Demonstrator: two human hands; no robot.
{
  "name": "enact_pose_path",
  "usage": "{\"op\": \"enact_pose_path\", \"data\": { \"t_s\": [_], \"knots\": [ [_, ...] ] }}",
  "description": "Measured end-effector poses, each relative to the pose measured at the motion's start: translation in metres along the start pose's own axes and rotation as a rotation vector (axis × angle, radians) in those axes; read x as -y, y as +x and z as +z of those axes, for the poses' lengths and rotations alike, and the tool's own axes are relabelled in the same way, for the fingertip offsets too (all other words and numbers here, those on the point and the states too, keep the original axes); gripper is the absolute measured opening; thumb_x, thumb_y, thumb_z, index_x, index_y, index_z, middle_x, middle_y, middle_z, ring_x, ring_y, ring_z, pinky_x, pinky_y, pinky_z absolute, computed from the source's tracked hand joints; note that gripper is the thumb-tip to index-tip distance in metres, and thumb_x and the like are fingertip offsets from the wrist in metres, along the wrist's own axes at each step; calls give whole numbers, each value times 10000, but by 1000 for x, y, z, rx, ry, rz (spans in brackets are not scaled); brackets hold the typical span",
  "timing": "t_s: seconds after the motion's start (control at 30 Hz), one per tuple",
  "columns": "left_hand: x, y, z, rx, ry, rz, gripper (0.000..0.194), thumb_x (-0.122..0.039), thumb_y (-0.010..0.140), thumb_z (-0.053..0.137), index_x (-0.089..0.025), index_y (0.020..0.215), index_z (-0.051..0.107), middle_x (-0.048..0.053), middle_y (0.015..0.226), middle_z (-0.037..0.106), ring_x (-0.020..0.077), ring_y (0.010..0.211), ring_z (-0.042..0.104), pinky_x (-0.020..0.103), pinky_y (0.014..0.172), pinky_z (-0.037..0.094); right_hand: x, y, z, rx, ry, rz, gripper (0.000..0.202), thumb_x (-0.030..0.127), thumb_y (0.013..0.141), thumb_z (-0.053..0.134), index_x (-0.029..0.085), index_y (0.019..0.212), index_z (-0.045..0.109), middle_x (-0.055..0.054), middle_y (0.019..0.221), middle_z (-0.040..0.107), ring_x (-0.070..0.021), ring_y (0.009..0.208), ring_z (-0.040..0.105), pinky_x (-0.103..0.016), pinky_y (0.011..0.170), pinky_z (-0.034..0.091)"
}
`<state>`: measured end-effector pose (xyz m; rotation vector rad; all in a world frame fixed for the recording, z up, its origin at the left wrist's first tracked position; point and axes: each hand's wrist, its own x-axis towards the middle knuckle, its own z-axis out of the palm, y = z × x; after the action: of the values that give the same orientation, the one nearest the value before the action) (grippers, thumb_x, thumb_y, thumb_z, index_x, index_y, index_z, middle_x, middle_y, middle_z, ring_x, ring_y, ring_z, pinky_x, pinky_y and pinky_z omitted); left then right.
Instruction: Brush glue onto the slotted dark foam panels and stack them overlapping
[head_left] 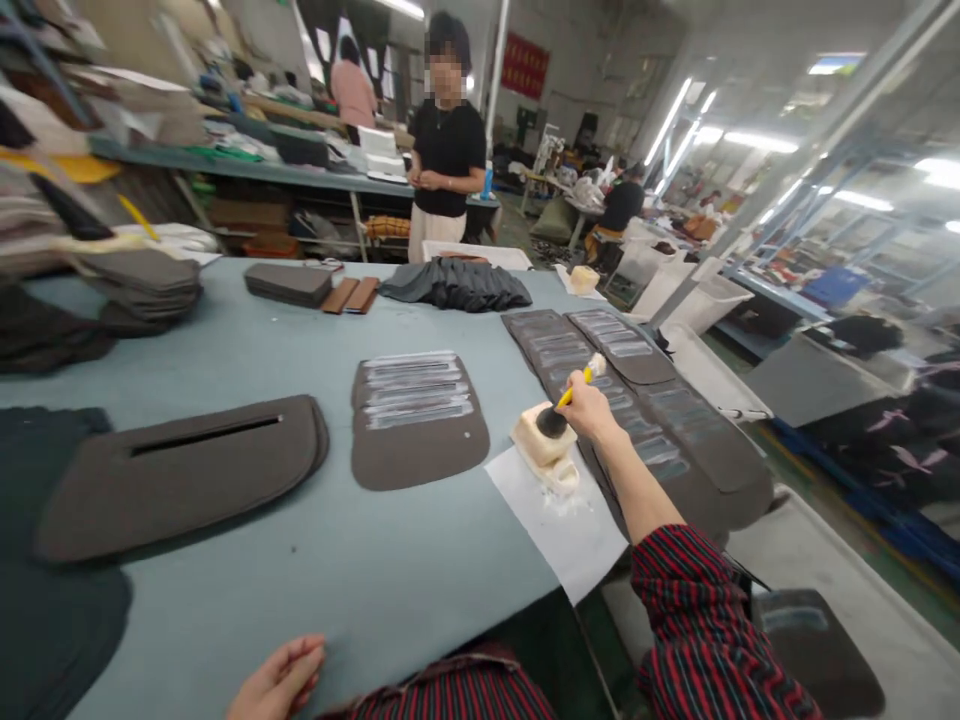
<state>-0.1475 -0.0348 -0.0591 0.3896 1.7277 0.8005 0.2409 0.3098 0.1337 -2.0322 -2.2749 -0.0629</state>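
Note:
My right hand [589, 405] grips the yellow handle of a brush [568, 396], whose dark bristle head is down in a cream-coloured glue container [534, 440]. The container stands on a white paper sheet [574, 535] with white drips on it. Left of it lies a dark grey-brown fabric panel [420, 455] with white glue streaks across its upper half. My left hand [281, 680] hovers at the table's near edge, fingers curled together, and nothing shows in it. A thick slotted panel stack [202, 470] lies farther left.
Overlapping panels with glue streaks [727, 455] cover the table's right side. Along the back lie a dark fabric pile [457, 285], brown strips [352, 296] and a stack of grey pieces [289, 284]. A person [450, 150] stands beyond the table; white bins [694, 300] stand right.

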Motion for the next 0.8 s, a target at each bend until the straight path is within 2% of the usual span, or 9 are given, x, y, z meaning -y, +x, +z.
{"op": "enact_pose_path", "data": {
  "t_s": [0.1,0.23,0.33,0.4,0.47,0.53,0.63,0.7,0.8],
  "knots": [
    [-16,-13,4,-58,-3,63,592,-657,418,722,-201,784,628,-2,620,606,175,615,576,281,572,469,0,2,2,-8,17,16,382,299,777,645,194,1070,421,-53,811,623,-210,737,607,-261,603,313],
    [-25,-15,-4,-29,6,83,536,-638,409,700,-214,719,598,-12,551,555,167,561,525,274,519,424,-5,-6,-3,-20,61,73,484,442,738,690,203,1056,415,-60,806,609,-227,736,591,-271,595,334],
    [-23,-4,-19,-12,20,97,503,-627,440,676,-217,720,597,-16,542,537,157,547,499,265,506,392,-4,-22,-11,-226,10,128,558,534,686,717,201,1030,429,-112,885,603,-287,848,567,-310,634,369],
    [-29,7,-28,19,29,122,480,-618,477,659,-213,727,601,-22,536,522,148,537,480,260,504,371,7,-36,-13,-441,-17,100,453,486,744,682,195,1005,453,-136,945,596,-309,944,534,-349,705,390],
    [-45,21,-32,54,44,168,465,-604,500,654,-204,732,605,-19,561,534,148,552,482,263,516,370,31,-47,-8,-579,31,-1,286,403,835,596,191,983,476,-128,957,600,-289,981,515,-356,772,395],
    [-73,35,-28,65,69,249,462,-591,528,646,-192,758,611,-8,617,568,158,596,507,271,553,394,65,-53,8,-586,112,-137,153,331,897,505,192,958,495,-98,907,604,-250,938,521,-327,787,394],
    [-122,66,-11,69,117,382,485,-575,577,620,-161,829,612,21,706,615,179,680,558,290,642,439,119,-42,53,-410,180,-269,64,248,910,464,197,897,501,-55,809,578,-208,815,528,-287,722,380],
    [-153,94,4,48,154,440,498,-560,593,606,-143,864,607,52,766,646,198,738,594,307,705,463,144,-23,89,-274,206,-236,23,179,880,482,201,874,485,-42,811,567,-187,768,521,-262,665,353],
    [-190,147,20,-93,307,447,489,-488,640,577,-106,945,600,119,900,685,226,840,642,323,794,484,161,16,136,-131,241,-128,132,86,834,480,201,899,469,-27,806,557,-170,734,507,-247,627,313]
  ]
}}
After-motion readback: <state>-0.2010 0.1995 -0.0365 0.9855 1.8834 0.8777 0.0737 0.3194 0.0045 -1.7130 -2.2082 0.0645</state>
